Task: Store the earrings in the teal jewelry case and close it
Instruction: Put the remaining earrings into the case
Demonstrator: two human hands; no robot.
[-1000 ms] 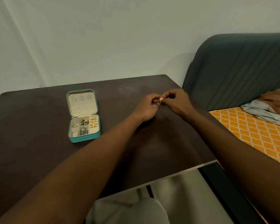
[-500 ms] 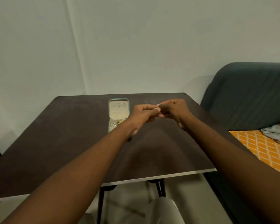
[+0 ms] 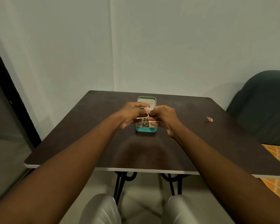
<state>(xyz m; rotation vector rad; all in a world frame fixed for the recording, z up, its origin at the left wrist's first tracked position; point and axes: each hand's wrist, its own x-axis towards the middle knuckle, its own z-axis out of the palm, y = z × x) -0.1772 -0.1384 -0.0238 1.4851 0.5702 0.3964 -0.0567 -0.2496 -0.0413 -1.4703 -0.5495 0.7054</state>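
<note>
hands (image 3: 132, 113) over open teal case (image 3: 146, 129), loose earring (image 3: 209, 119)

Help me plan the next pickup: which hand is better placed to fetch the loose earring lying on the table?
Probably the right hand: the loose earring lies on its side of the table, and the left hand pinches the other earring.

Pale grey-green walls (image 3: 168, 46) meet in corner behind dark brown surface (image 3: 90, 135) on black curved metal legs (image 3: 120, 183). Dark teal chair (image 3: 262, 107) at right edge; orange patterned fabric (image 3: 278, 185) below it. Dim light.
</note>
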